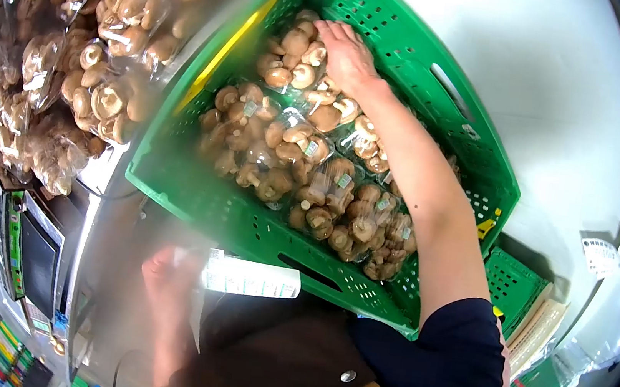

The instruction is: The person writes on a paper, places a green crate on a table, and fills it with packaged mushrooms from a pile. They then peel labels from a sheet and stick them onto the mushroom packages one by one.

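My right hand (347, 60) reaches into a green plastic crate (480, 129). Its fingers are stretched out over the edge of a clear pack of brown mushrooms (293, 56) at the far end. Several more mushroom packs fill the crate, and those nearer me, such as this mushroom pack (342, 186), bear small white-green labels. Low on the left, my left hand (170, 273) looks hazy but closed around a roll of labels (252, 278). A white strip hangs down below the roll. The fingertips of that hand are smeared.
A big heap of bagged mushrooms (103, 52) lies at upper left, beside the crate. Below it is a machine with a dark screen (37, 257). A smaller green crate (512, 284) stands at right, near a white printed paper (601, 257) on the pale surface.
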Motion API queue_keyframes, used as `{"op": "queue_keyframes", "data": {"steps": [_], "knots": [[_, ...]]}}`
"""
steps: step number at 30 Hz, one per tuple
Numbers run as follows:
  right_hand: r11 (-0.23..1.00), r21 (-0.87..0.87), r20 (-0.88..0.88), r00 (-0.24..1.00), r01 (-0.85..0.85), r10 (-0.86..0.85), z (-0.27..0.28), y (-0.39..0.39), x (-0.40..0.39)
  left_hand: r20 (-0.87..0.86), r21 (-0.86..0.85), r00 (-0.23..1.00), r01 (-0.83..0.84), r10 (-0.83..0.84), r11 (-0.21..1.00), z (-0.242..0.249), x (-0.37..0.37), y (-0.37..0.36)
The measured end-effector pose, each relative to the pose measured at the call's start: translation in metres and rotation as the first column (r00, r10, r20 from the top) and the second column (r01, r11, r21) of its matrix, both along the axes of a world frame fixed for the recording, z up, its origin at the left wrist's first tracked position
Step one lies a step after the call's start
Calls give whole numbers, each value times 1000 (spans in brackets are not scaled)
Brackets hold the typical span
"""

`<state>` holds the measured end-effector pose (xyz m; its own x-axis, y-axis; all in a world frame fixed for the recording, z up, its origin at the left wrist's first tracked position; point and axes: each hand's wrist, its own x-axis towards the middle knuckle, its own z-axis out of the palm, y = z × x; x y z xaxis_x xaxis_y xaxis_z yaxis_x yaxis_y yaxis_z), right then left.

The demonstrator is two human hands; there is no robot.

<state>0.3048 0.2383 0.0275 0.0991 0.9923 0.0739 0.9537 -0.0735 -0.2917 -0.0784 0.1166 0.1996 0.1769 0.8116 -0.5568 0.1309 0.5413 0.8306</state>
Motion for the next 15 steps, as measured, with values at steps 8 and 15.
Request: {"op": "queue_keyframes", "data": {"steps": [8,15], "knots": [[909,-271,-806,591,-317,-34,173,-140,-87,-14,202,996,93,-92,975,14,41,19],[983,-41,-745,650,180,-150,223,-295,-87,427,401,797,258,-428,879,13,118,-17]]}}
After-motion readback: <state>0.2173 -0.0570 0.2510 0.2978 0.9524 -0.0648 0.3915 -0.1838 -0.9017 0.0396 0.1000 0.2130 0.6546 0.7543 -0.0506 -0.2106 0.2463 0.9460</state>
